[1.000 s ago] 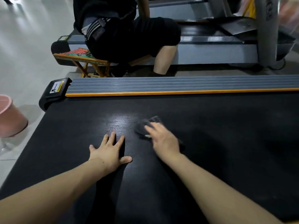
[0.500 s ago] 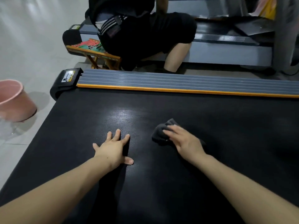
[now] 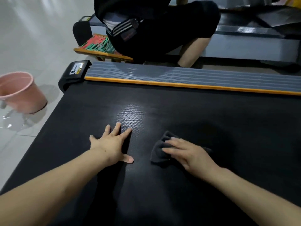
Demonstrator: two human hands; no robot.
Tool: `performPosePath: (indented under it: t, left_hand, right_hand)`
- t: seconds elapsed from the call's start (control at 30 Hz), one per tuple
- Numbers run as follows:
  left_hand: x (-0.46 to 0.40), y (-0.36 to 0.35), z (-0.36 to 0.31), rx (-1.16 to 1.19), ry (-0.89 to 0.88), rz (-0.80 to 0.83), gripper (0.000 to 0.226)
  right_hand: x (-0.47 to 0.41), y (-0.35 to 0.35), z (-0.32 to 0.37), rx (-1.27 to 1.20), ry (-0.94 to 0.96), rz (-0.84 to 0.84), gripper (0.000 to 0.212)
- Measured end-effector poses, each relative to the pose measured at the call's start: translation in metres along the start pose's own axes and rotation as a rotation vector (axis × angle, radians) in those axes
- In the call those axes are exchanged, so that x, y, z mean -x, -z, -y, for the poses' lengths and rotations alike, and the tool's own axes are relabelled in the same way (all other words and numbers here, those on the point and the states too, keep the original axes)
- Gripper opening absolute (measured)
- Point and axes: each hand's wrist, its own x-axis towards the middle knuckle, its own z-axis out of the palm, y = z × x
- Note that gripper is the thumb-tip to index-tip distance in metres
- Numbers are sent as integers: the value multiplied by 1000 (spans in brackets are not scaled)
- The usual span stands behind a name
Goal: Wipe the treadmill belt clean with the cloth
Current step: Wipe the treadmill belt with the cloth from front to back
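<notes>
Right hand [image 3: 189, 154] flat, pressing bunched cloth [image 3: 160, 150] on belt [image 3: 179, 108]; cloth long axis near-far. Left hand [image 3: 112, 143] spread flat.

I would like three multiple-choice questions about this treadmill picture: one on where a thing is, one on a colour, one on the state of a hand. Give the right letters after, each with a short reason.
1. Where does the bucket stand?
A. on the belt
B. on the floor, left of the belt
C. on the stool

2. What colour is the strip along the belt's far edge?
A. orange
B. green
C. white

3. What is the left hand doing?
A. gripping the cloth
B. lifted in the air
C. lying flat on the belt, fingers spread

Answers:
1 B: the pink bucket sits on the pale floor, off the belt to its left.
2 A: the strip runs orange between the belt and the grey ribbed rail.
3 C: the left hand rests open on the belt, while the right hand presses the cloth.
</notes>
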Motion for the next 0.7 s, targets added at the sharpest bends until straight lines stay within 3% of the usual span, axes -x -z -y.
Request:
performPosePath:
  t: [0.13,0.23,0.37,0.5,0.57,0.63,0.7]
  left_hand:
    - [-7,3,1,60,72,8,135]
    - [-5,1,1,36,78,13,135]
    - [-5,9,6,44,38,56,130]
    - [-3,17,24,-17,81,82,130]
    - [-3,16,28,34,95,96,135]
    - [-5,15,28,71,86,105,136]
    - [-9,11,29,75,77,102,136]
  right_hand:
    - [-109,-20,-61,102,-305,-206,34]
    - [-153,-23,-69,109,-489,-183,34]
    - [-103,-14,-26,106,-293,-214,31]
    - [-31,-20,27,-27,-35,18,31]
    - [-43,-14,15,-30,56,69,31]
    - [-85,-15,-18,23,49,42,30]
    - [-143,-20,-53,92,-127,-68,32]
